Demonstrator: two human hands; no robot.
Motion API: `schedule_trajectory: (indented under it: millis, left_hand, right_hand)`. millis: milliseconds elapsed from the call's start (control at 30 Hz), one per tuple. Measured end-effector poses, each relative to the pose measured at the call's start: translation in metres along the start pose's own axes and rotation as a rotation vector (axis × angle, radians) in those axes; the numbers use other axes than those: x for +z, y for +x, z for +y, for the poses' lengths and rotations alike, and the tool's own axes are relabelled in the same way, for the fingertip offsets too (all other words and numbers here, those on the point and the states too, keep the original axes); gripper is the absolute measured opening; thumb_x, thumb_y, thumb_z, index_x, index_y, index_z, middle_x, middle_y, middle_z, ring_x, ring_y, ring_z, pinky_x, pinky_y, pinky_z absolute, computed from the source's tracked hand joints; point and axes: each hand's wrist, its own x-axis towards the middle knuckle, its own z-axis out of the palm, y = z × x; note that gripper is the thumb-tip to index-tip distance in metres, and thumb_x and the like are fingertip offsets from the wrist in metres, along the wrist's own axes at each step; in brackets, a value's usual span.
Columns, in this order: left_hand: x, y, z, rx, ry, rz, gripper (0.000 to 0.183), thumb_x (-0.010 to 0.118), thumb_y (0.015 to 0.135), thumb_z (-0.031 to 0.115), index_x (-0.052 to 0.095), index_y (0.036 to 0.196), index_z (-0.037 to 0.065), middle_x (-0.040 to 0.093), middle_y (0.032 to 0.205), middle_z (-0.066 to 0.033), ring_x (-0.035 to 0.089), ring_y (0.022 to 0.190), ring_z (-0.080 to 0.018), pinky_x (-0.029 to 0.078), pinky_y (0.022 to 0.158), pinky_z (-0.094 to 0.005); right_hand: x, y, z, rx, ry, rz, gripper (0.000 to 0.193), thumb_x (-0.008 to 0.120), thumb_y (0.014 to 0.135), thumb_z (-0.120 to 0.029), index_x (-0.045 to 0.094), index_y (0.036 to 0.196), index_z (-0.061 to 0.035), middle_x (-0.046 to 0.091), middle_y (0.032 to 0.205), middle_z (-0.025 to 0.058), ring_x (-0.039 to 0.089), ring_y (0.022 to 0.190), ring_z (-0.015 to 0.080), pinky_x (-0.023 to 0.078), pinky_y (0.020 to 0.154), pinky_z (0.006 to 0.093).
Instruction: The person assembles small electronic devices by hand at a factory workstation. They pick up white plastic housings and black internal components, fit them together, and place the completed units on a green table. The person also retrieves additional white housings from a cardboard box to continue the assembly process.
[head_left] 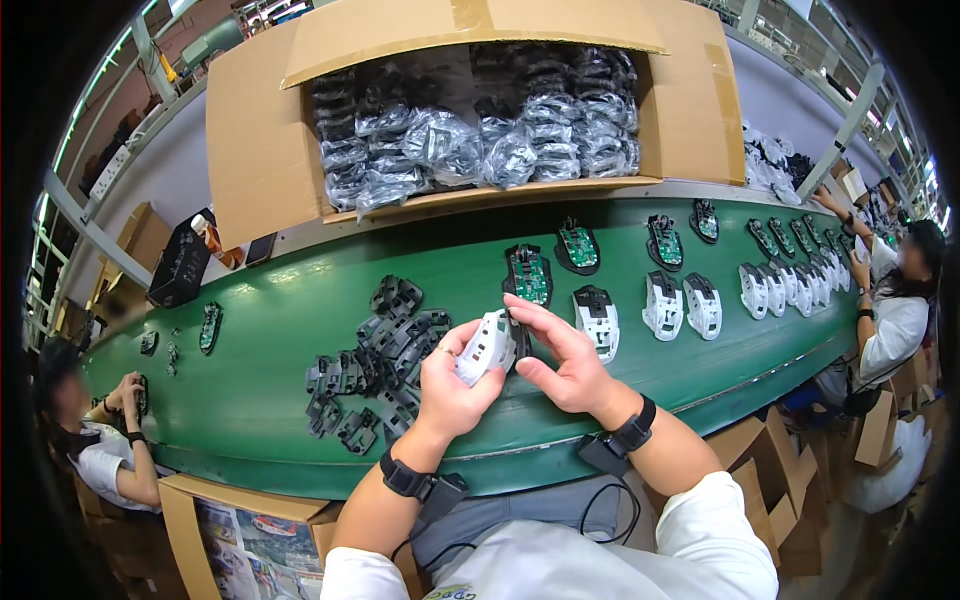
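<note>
My left hand (455, 392) is closed around a white mouse shell (488, 350) with rows of small openings, held tilted above the green belt. A dark part shows along the shell's right side. My right hand (565, 365) is at that side, fingers stretched out and thumb apart, its fingertips at the shell's dark edge. Just left of my hands lies a heap of black plastic mouse parts (385, 345). Beyond them is a mouse base with a green circuit board (527, 275). To the right rests a white-and-black mouse shell (597, 322).
An open cardboard box (690, 110) at the back holds stacked plastic-wrapped parts (440, 145). More boards and white shells (790, 285) line the right of the green belt (250, 400). Co-workers sit at both ends. A black box (180, 262) stands at the left back.
</note>
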Motion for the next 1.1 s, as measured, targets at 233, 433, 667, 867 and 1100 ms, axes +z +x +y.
schedule_trajectory:
  millis: [233, 433, 667, 867, 1100]
  left_hand:
    - [-0.008, -0.003, 0.004, 0.088, 0.088, -0.048, 0.054, 0.073, 0.082, 0.012, 0.058, 0.130, -0.009, 0.070, 0.116, -0.0146, 0.068, 0.102, -0.0180, 0.053, 0.091, -0.0317]
    - [-0.009, -0.004, 0.010, 0.341, 0.336, -0.129, 0.051, 0.078, 0.077, 0.014, 0.065, 0.121, -0.007, 0.074, 0.108, -0.0190, 0.074, 0.092, -0.0259, 0.058, 0.084, -0.0343]
    - [-0.005, -0.009, 0.004, 0.266, 0.294, -0.147, 0.053, 0.080, 0.076, 0.016, 0.065, 0.121, -0.008, 0.074, 0.106, -0.0196, 0.075, 0.092, -0.0266, 0.058, 0.084, -0.0342]
    - [0.002, -0.014, 0.007, 0.232, 0.291, -0.068, 0.051, 0.081, 0.079, 0.019, 0.065, 0.119, -0.008, 0.075, 0.103, -0.0174, 0.074, 0.090, -0.0229, 0.057, 0.084, -0.0334]
    - [0.001, 0.004, 0.002, 0.524, 0.783, 0.076, 0.037, 0.075, 0.080, 0.010, 0.069, 0.115, -0.002, 0.071, 0.100, -0.0157, 0.068, 0.090, -0.0291, 0.052, 0.088, -0.0398]
  right_hand:
    - [0.003, 0.001, -0.001, 0.014, -0.221, -0.057, 0.075, 0.084, 0.084, -0.017, 0.047, 0.148, -0.0021, 0.051, 0.151, 0.0238, 0.050, 0.141, 0.0309, 0.041, 0.116, 0.0417]
    - [-0.004, 0.003, -0.008, 0.416, 0.218, -0.202, 0.067, 0.089, 0.079, -0.016, 0.055, 0.133, 0.0027, 0.064, 0.129, 0.0128, 0.062, 0.119, 0.0202, 0.049, 0.106, 0.0377]
    - [-0.005, -0.001, 0.002, 0.470, 0.295, -0.202, 0.051, 0.093, 0.076, -0.016, 0.064, 0.114, 0.0002, 0.068, 0.106, 0.0050, 0.065, 0.099, 0.0128, 0.055, 0.094, 0.0321]
    - [-0.003, 0.001, -0.004, 0.603, 0.358, -0.201, 0.047, 0.092, 0.076, -0.015, 0.063, 0.111, -0.0026, 0.067, 0.103, 0.0005, 0.063, 0.096, 0.0111, 0.053, 0.090, 0.0303]
    - [0.013, 0.000, -0.004, 0.075, -0.286, 0.040, 0.056, 0.087, 0.079, -0.016, 0.060, 0.127, -0.0037, 0.070, 0.109, 0.0110, 0.069, 0.096, 0.0208, 0.056, 0.082, 0.0331]
